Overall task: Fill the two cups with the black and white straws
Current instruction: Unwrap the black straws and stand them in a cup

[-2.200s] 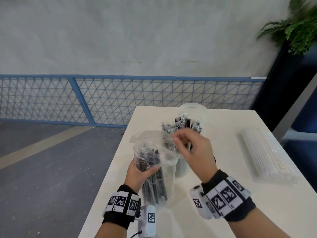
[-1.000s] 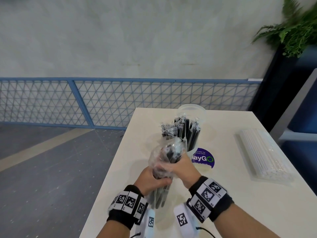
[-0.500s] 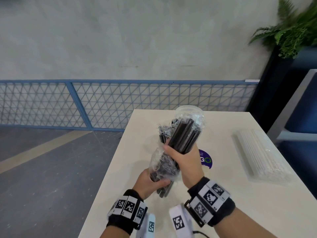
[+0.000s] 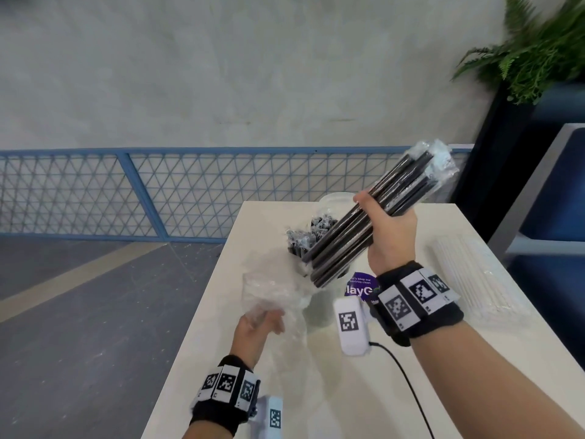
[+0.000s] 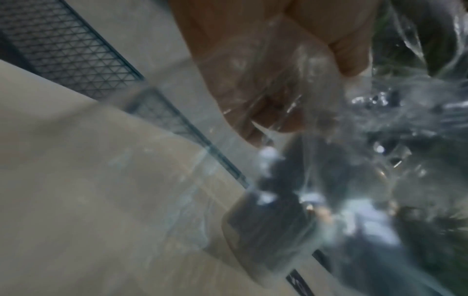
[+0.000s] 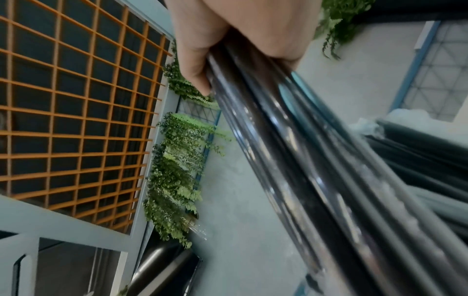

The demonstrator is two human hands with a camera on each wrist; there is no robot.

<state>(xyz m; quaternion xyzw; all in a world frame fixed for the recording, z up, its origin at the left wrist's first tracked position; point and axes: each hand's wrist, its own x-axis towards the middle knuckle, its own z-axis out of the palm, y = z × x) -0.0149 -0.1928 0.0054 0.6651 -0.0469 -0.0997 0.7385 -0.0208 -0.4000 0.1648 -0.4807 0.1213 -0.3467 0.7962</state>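
The right hand (image 4: pixel 391 236) is raised above the desk (image 4: pixel 364 391) with its fingers (image 6: pixel 195 66) curled tight round a bundle of black straws (image 4: pixel 370 220), gripping it near the middle. The bundle slants: its lower end points down and to the left of the hand, while the upper end rises to the hand's right, with crinkled clear wrappers at the tips. In the right wrist view the glossy dark straws run away from the palm.

Lower and to the left of it, the left hand (image 4: pixel 256 331) holds the empty clear plastic bag (image 4: pixel 275 286), the film gathered in its curled fingers; the left wrist view shows the fingers (image 5: pixel 273 112) through the blurred plastic. The bag billows up from that hand, its loose upper part just beside the low end of the bundle.

Beyond the bag, under the slanted bundle, a cup (image 4: pixel 308 242) stands on the desk with wrapped black straws in it. A second clear cup (image 4: pixel 337 198) shows behind it, mostly hidden by the bundle; I cannot tell what it holds. Just below the right wrist lies a purple round sticker (image 4: pixel 361 286). Further to the right of the right hand, well apart, a pack of white straws (image 4: pixel 468 277) lies flat on the desk.

Past the desk stand a blue mesh fence (image 4: pixel 190 191) and, at the far right, a fern (image 4: pixel 531 52).
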